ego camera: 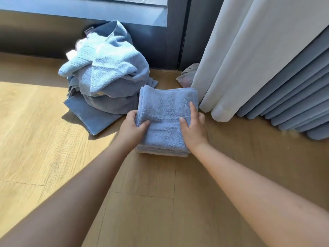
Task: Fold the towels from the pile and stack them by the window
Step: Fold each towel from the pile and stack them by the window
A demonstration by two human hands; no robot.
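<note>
Looking through the head camera, I lose a fair amount to cover. The left hand (132,128) hides its fingers under the near left corner of the stack of folded towels (167,111); only the thumb shows, clamped on top, so it grips that edge. The right hand (193,129) lays its thumb and forefinger flat on the top layer, while the other fingers curl down over the right side and drop out of my sight; I read that as a hold on the right edge. I cannot tell how many towels the stack counts, since the layers blur together along the near edge. A pale crumpled thing (187,75) is half tucked behind the white curtain (231,59), and I cannot make out what it is. The window frame (151,41) is cut off at the top.

The stack is mid blue, ribbed terry, roughly square, with its edges fairly even. It sits on the wooden floor (44,131) just beside the foot of the curtain and near the window. Its far end looks slightly raised. Touching it on the left is the pile of unfolded towels (106,77), a rumpled heap of light and darker blue leaning against the window frame, partly sunlit, with one flat corner spread toward me.
</note>
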